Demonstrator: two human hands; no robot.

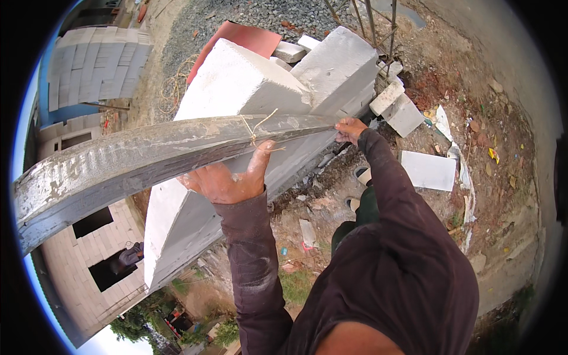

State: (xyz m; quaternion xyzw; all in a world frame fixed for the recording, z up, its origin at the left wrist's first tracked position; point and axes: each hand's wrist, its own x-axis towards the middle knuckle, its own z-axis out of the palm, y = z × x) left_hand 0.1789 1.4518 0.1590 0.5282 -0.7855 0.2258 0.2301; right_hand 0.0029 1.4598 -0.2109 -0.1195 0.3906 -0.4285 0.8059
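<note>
A long grey bar (pixel 136 145), smeared with dried mortar, runs from the left edge across the white block wall (pixel 177 228). My left hand (pixel 231 182) grips its near side about midway, thumb pointing up and fingers partly hidden behind it. Close to that thumb, a thin yellowish string (pixel 253 135) is tied round the bar, its loose ends sticking out. At the bar's far right end, my right hand (pixel 351 130) is closed on the tip with bent fingers. White blocks (pixel 340 65) rise just behind the bar.
Loose white blocks (pixel 429 170) and broken pieces (pixel 397 108) lie on the dirt to the right. Upright steel rods (pixel 371 23), a red sheet (pixel 248 42) and gravel (pixel 189 44) are behind the wall. A person (pixel 131 254) is at an opening in the far-left building.
</note>
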